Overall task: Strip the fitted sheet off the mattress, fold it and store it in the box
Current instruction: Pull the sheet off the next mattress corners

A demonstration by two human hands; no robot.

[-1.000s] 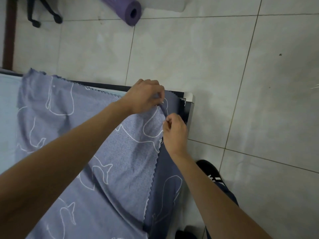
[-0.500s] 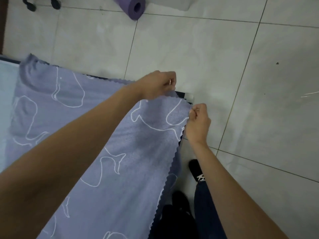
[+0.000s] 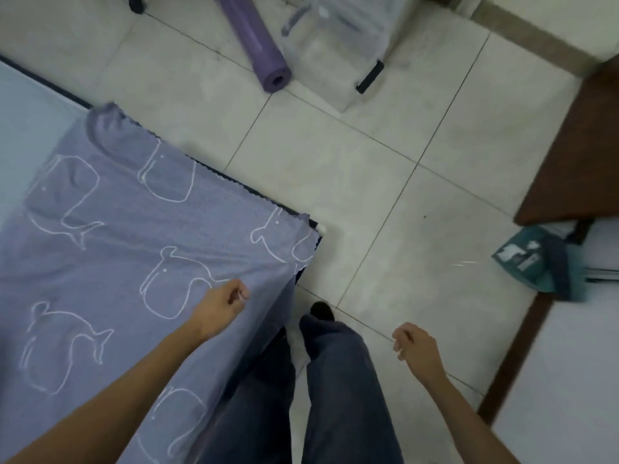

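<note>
The blue-grey fitted sheet (image 3: 127, 249) with white whale outlines lies spread over the corner of the pale blue mattress (image 3: 23, 105), its scalloped corner reaching the bed's near-right corner. My left hand (image 3: 224, 304) hovers over the sheet near its right edge, fingers loosely curled, holding nothing. My right hand (image 3: 413, 343) hangs over the floor tiles to the right of my legs, also loosely curled and holding nothing. A clear plastic box (image 3: 335, 45) stands on the floor at the top of the view.
A rolled purple mat (image 3: 264, 51) lies beside the clear box. Dark brown furniture (image 3: 576, 145) fills the right side, with a teal packet (image 3: 529, 262) below it. My legs in dark jeans (image 3: 335, 390) stand by the black bed frame (image 3: 316, 226).
Both hands have let go of the sheet corner and drawn back toward me. The corner now lies flat on the bed corner. The view has pulled back and shows the box.
</note>
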